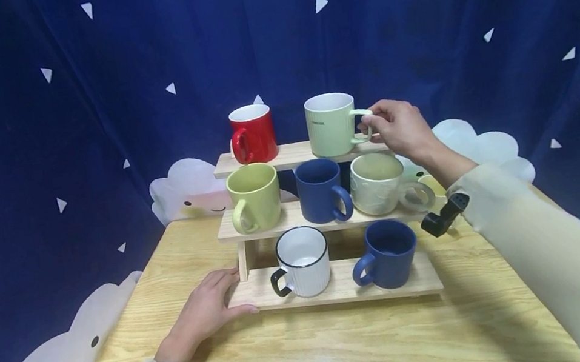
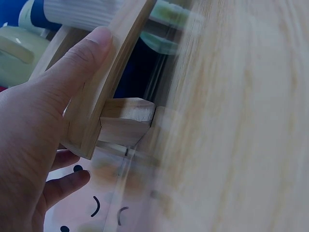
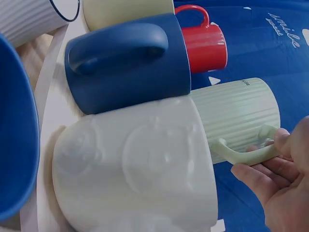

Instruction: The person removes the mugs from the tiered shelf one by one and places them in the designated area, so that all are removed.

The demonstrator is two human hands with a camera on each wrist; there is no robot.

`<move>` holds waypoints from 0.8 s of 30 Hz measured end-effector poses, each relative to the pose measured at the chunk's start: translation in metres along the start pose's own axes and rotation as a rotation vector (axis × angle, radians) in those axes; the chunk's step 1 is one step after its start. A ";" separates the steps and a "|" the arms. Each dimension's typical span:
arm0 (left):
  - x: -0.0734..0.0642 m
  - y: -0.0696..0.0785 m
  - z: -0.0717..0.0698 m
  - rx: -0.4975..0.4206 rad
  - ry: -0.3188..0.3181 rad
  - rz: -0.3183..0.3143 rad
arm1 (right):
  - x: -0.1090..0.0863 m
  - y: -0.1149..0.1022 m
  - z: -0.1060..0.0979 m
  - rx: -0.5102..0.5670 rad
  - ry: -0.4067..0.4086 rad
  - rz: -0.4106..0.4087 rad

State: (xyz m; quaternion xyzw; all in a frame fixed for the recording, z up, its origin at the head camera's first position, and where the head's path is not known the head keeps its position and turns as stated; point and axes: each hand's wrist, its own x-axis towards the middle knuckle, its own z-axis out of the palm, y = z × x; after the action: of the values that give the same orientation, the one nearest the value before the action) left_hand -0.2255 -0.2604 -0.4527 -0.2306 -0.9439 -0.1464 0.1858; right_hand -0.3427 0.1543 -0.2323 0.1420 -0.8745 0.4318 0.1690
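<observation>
My right hand point(image 1: 398, 127) pinches the handle of a pale green ribbed mug point(image 1: 331, 126) between thumb and fingers. That mug is upright at the top tier of a three-tier wooden rack point(image 1: 292, 200); whether its base touches the board I cannot tell. In the right wrist view the fingers go round the mug's handle point(image 3: 246, 155). My left hand point(image 1: 210, 304) holds the left end of the rack's bottom board point(image 1: 261, 295). Its thumb point(image 2: 79, 63) lies along the board in the left wrist view, and the other fingers are on the far side, partly hidden.
A red mug point(image 1: 256, 136) stands top left. Across the middle tier are a yellow-green mug point(image 1: 256, 194), a blue mug point(image 1: 319, 192) and a cream embossed mug point(image 1: 375, 185). Below stand a black-rimmed white mug point(image 1: 307, 270) and another blue mug point(image 1: 392, 256). A yellowish item point(image 1: 433, 184) is behind my right forearm.
</observation>
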 end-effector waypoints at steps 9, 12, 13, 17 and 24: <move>-0.001 0.001 0.001 0.001 0.001 0.001 | -0.008 0.013 -0.015 0.003 0.042 0.015; -0.002 0.001 0.002 0.002 0.000 -0.001 | -0.011 0.018 -0.020 0.005 0.065 0.006; -0.002 0.001 0.002 0.001 0.001 -0.002 | -0.012 0.020 -0.021 -0.003 0.075 0.004; -0.002 0.001 0.002 0.000 0.006 -0.006 | -0.014 0.026 -0.029 -0.012 0.117 0.004; -0.001 0.000 0.001 0.008 0.015 -0.004 | -0.017 0.035 -0.042 0.031 0.169 0.074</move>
State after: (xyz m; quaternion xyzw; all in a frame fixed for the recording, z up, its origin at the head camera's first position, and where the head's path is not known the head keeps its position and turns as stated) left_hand -0.2246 -0.2600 -0.4545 -0.2271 -0.9435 -0.1448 0.1933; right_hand -0.3337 0.2105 -0.2403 0.0750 -0.8551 0.4615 0.2240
